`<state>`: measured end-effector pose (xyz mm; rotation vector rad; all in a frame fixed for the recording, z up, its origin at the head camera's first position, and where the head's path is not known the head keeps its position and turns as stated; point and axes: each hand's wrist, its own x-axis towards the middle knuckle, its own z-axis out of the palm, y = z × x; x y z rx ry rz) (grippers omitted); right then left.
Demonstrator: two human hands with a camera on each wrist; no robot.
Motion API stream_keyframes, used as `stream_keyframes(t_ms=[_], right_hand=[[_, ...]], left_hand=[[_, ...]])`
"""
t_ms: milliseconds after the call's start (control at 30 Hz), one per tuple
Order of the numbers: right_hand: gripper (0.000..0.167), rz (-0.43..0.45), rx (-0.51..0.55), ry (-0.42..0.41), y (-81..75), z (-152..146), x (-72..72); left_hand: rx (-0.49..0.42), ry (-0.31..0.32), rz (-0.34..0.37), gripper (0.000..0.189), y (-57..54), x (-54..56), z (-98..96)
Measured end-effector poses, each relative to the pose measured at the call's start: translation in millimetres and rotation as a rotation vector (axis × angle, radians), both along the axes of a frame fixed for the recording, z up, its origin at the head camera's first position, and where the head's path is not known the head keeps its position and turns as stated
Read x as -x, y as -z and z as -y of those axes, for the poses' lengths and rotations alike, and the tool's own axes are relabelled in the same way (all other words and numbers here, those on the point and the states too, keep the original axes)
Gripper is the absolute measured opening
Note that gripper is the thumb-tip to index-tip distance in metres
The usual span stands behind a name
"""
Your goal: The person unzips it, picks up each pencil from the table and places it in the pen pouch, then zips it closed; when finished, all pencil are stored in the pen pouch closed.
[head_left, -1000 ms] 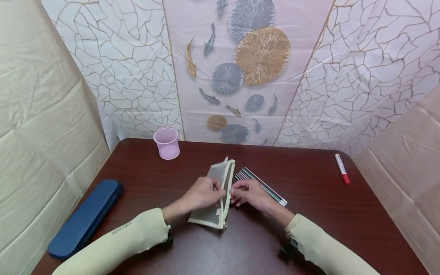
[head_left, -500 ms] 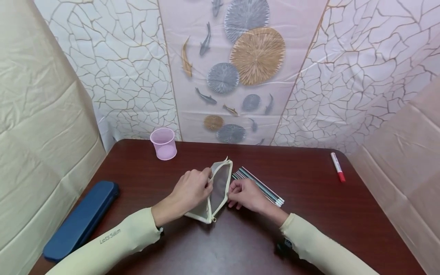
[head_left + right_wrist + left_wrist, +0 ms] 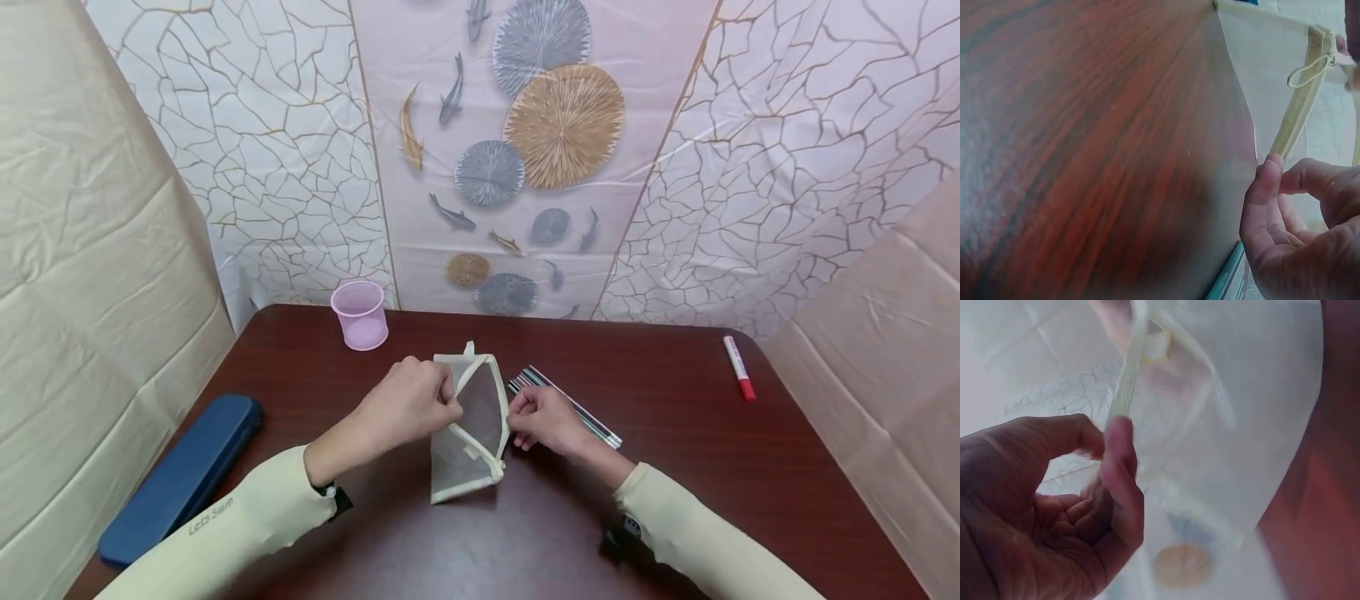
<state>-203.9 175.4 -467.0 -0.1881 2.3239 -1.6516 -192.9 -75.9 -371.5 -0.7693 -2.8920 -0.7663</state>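
Note:
A see-through mesh zipper pouch [image 3: 457,471] with cream edging stands on the table between both hands, its mouth spread wide. My left hand [image 3: 408,398] pinches the left edge of the mouth between thumb and fingers, as the left wrist view confirms. On the opposite edge, my right hand [image 3: 546,421] pinches the zipper tape [image 3: 1300,106] between thumb and forefinger. A cord loop [image 3: 1307,72] hangs from the zipper end in the right wrist view. Several pencils [image 3: 573,404] lie in a bundle just beyond the right hand, partly hidden by it.
A dark blue case [image 3: 180,479] lies along the table's left side. At the back left stands a pink cup [image 3: 362,317]. A white marker with a red cap [image 3: 738,367] lies at the far right. Patterned cloth [image 3: 555,167] hangs behind the brown table [image 3: 675,467].
The pouch's mouth has gone from a narrow slit to a wide gap. My left hand has moved left and pulled its edge along, while the right hand has stayed nearly in place.

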Motion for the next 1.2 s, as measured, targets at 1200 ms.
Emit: stream_keyframes(t_ms=[1200], right_hand=[[0.014,-0.167,-0.296,-0.052,-16.8,-43,24.8]], left_hand=[[-0.731,-0.066,0.762,0.007,67.0,3.0,-18.5]])
